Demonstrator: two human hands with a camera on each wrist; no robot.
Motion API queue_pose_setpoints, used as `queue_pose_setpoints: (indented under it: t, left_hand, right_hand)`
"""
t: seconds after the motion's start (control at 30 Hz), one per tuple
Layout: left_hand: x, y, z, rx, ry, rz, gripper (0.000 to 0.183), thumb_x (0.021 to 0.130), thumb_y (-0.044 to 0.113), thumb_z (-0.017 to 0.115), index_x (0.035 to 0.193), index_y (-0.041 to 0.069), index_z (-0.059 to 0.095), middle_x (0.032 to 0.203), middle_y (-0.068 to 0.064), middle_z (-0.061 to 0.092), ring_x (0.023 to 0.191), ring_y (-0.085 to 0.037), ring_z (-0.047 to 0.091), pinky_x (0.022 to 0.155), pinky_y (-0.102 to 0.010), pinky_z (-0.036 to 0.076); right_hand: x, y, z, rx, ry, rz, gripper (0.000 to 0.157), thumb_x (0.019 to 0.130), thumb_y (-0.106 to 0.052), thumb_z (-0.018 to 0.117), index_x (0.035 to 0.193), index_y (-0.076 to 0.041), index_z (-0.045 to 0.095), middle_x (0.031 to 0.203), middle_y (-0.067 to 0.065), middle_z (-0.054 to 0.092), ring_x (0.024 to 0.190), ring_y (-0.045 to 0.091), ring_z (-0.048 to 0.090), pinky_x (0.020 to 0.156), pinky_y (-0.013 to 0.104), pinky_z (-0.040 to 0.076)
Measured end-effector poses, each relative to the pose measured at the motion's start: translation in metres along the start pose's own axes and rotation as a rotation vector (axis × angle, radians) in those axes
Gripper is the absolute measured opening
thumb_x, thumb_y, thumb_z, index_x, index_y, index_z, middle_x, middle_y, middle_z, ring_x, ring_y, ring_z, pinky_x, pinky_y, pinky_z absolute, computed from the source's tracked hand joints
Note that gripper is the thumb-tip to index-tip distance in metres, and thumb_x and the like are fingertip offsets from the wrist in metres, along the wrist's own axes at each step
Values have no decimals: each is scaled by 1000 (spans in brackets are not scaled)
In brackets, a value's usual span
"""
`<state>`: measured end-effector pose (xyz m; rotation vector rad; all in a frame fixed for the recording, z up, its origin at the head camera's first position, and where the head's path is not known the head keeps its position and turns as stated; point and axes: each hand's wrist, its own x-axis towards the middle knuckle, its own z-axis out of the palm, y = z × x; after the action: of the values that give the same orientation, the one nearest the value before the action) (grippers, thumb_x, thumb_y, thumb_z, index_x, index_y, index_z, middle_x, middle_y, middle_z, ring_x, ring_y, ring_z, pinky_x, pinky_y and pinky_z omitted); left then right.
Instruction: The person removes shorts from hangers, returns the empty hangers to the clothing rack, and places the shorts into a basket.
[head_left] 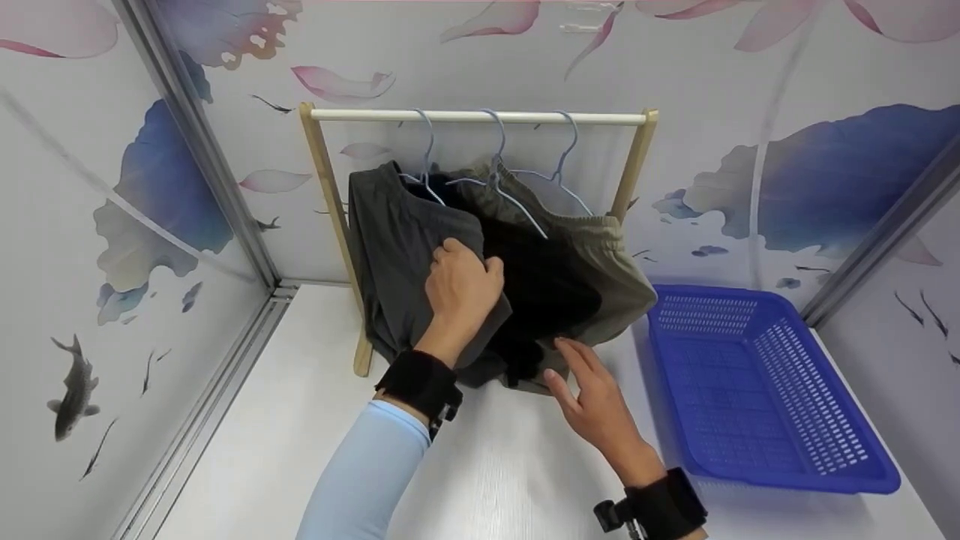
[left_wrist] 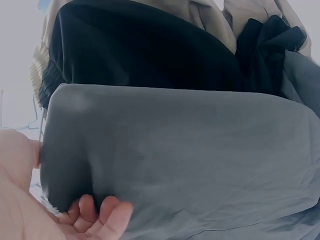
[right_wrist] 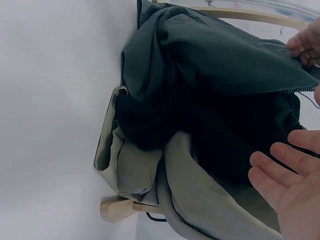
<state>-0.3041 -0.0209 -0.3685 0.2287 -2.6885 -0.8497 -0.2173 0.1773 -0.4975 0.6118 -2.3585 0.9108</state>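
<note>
Dark grey pants (head_left: 390, 240) hang on the left hanger of a small rack. My left hand (head_left: 461, 289) grips their side near the waistband; in the left wrist view its fingers (left_wrist: 112, 212) curl against the grey cloth. Behind them hang a black garment (head_left: 551, 281) and khaki pants (head_left: 626, 274) with a gathered elastic waist. My right hand (head_left: 600, 405), fingers spread and nothing held, is beside the lower part of the black and khaki cloth. The right wrist view shows its palm (right_wrist: 305, 200) facing the clothes; whether a fingertip touches them is unclear.
The rack has a white rail (head_left: 360, 115) and wooden legs (head_left: 634, 169), with three light-blue hangers (head_left: 496, 139) hooked on. On the right of the white table (head_left: 300, 420) stands a blue plastic basket (head_left: 750, 397). Printed panels (head_left: 847, 67) enclose the back and sides.
</note>
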Motion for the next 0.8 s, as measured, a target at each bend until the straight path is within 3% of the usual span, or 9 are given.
queue_pose_setpoints:
  t: [0.13, 0.3, 0.6, 0.8]
  left_hand:
    - [-1, -4, -2, -44, 46, 37, 53, 99, 29, 60, 133, -11, 52, 112, -23, 65, 93, -38, 68, 79, -48, 57]
    - [-3, -10, -6, -186, 64, 73, 35, 98, 21, 59, 119, -7, 58, 93, -17, 64, 76, -34, 65, 69, -44, 53]
    - [0, -20, -20, -607, -88, 50, 13, 99, 13, 63, 97, 5, 53, 82, -5, 50, 66, -20, 49, 63, -33, 41]
    - [-3, -26, -23, -718, -84, 129, 21, 96, 11, 72, 91, 7, 53, 82, -5, 55, 69, -18, 52, 64, -30, 42]
  right_hand:
    - [0, 0, 0, 5, 2, -9, 46, 96, -13, 72, 137, 6, 61, 135, 20, 62, 123, 36, 63, 99, 53, 52]
    - [0, 0, 0, 13, 6, -12, 46, 96, -12, 72, 137, 6, 61, 135, 20, 62, 123, 36, 63, 99, 54, 52]
    - [0, -2, -1, 28, -5, 9, 48, 97, -12, 71, 140, 5, 58, 137, 20, 61, 124, 37, 62, 100, 54, 51]
    - [1, -3, -2, 29, -6, 11, 54, 97, -12, 72, 144, 6, 54, 136, 23, 61, 124, 38, 62, 100, 55, 51]
